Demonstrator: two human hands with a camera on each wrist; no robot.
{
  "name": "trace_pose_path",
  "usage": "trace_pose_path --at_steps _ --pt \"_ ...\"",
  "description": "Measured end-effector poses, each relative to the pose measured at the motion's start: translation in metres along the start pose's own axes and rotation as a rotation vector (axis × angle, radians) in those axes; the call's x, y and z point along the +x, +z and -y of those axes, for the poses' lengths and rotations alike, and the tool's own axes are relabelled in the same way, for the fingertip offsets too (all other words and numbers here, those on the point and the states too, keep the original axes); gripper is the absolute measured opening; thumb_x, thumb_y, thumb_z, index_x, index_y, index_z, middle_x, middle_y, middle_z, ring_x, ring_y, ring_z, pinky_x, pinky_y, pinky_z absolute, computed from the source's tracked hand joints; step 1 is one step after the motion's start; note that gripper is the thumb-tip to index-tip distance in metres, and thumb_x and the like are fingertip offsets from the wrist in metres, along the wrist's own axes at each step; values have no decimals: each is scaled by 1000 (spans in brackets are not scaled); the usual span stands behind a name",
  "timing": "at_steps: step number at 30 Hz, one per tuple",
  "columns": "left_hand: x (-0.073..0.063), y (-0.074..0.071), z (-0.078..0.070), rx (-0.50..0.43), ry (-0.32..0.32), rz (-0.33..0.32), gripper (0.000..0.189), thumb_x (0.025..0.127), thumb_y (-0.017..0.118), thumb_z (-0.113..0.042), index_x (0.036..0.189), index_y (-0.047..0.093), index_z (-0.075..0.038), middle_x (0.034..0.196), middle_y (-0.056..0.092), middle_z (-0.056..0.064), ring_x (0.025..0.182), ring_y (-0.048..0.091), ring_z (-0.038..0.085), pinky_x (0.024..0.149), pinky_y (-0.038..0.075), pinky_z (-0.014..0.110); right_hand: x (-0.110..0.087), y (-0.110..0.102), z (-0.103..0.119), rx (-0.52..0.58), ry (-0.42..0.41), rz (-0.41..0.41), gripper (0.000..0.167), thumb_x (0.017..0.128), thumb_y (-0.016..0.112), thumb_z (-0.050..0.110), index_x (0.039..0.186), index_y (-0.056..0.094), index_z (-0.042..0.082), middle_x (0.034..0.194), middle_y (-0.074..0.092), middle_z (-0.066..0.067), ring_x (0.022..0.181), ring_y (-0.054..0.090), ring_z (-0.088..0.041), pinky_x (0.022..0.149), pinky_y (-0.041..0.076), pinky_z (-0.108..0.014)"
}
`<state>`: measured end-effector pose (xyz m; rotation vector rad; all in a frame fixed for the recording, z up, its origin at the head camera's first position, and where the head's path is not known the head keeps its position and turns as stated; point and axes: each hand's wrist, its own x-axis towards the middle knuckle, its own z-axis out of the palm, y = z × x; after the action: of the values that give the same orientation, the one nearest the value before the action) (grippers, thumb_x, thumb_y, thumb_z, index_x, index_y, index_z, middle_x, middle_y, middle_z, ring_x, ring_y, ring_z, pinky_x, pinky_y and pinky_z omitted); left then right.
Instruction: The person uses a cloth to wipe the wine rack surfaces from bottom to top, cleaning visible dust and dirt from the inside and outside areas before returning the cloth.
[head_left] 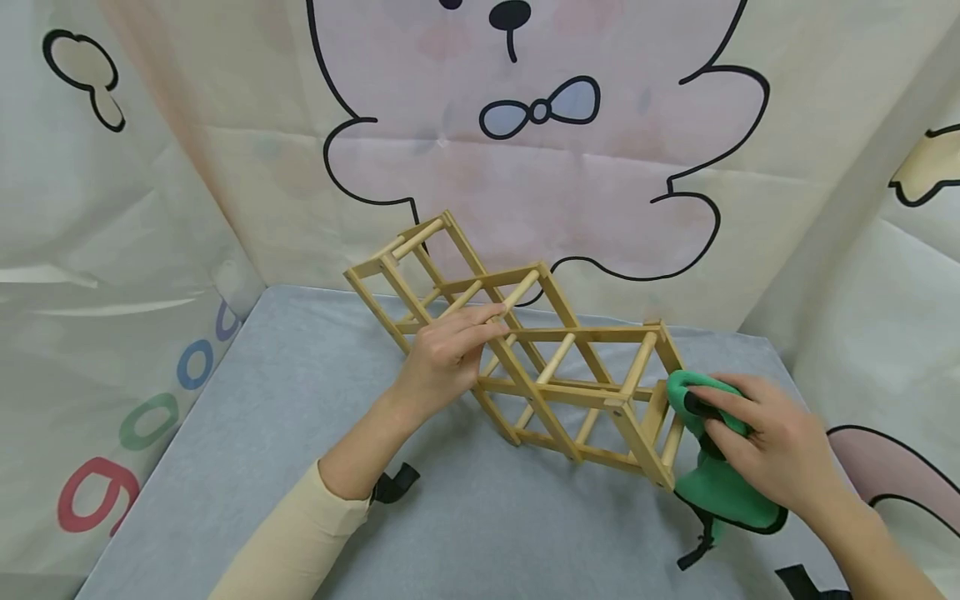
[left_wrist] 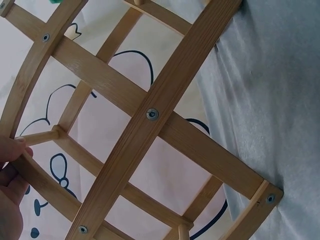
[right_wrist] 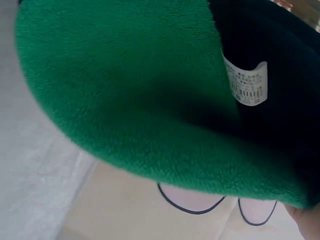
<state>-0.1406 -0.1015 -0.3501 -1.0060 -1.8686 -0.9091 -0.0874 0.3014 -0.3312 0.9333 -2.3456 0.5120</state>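
Note:
A wooden lattice rack (head_left: 555, 392) of slats and round dowels stands tilted on the table, its left end raised. My left hand (head_left: 450, 354) grips it near the middle, around a dowel and slat; in the left wrist view the fingers (left_wrist: 11, 150) show at the left edge beside the rack's slats (left_wrist: 150, 115). At the rack's right end, my right hand (head_left: 780, 442) pinches a folded green fleecy cloth (head_left: 731, 492) with black parts, pressed against the end frame. In the right wrist view the cloth (right_wrist: 115, 100) fills most of the picture, with a white printed label (right_wrist: 247, 82).
A light blue-grey cloth covers the table (head_left: 300, 375). Printed fabric walls (head_left: 600, 192) stand behind and at both sides. A black strap piece (head_left: 395, 483) lies by the left forearm, and another black strap (head_left: 810, 583) lies at the lower right edge.

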Motion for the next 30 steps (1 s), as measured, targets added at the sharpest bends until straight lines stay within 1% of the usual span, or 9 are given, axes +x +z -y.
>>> trace_pose_path --at_steps 2,5,8,11,15,19,23,27,30 --pt "0 0 0 6 -5 0 37 83 63 27 100 77 -2 115 77 16 109 74 30 95 61 40 6 -2 0 5 5 4 40 98 56 32 104 81 2 110 72 -16 96 53 -2 52 42 -18" --pt "0 0 0 10 -11 3 36 83 63 27 100 77 -2 115 77 16 109 74 30 95 61 39 17 -4 2 7 8 0 30 85 64 16 104 81 0 112 72 -16 95 53 -3 53 42 -18" --pt "-1 0 0 6 -17 9 35 84 63 27 100 77 -1 115 77 17 109 74 30 97 60 39 27 -6 4 11 13 -25 31 77 68 6 104 81 -1 113 73 -18 95 53 -4 52 37 -18" --pt "0 0 -1 1 -22 15 34 85 63 26 100 77 -1 115 77 17 110 74 29 98 59 38 37 -7 6 -9 23 -49 33 74 69 3 104 81 -2 113 73 -20 94 52 -6 52 34 -19" --pt "-1 0 -1 -5 -21 15 36 85 62 26 101 77 -2 116 77 16 110 74 29 97 60 37 48 -4 7 -36 18 -76 31 75 68 4 102 82 -1 113 74 -21 90 52 -10 52 34 -19" --pt "-1 1 0 -15 -14 7 37 83 61 27 101 77 -1 115 77 16 108 74 30 93 62 38 51 -1 9 -46 4 -95 29 76 68 7 100 83 1 111 74 -19 86 54 -13 50 36 -20" --pt "-2 1 0 -14 -24 5 36 85 62 26 101 77 -2 116 77 16 109 74 30 91 62 38 51 -2 14 -69 -23 -71 30 79 66 12 102 83 3 112 74 -17 88 61 -25 46 43 -25" --pt "-2 1 0 -11 -34 8 35 85 62 25 102 78 -2 117 77 15 110 74 28 90 62 38 50 -2 25 -49 -84 -40 35 98 58 31 104 83 6 111 74 -15 94 67 -34 54 51 -33" --pt "-1 1 -1 -14 -35 8 35 85 63 25 101 78 -2 116 77 15 110 74 28 88 63 38 49 -1 36 9 -139 -54 51 108 48 44 101 83 7 107 75 -15 87 67 -30 61 50 -31"
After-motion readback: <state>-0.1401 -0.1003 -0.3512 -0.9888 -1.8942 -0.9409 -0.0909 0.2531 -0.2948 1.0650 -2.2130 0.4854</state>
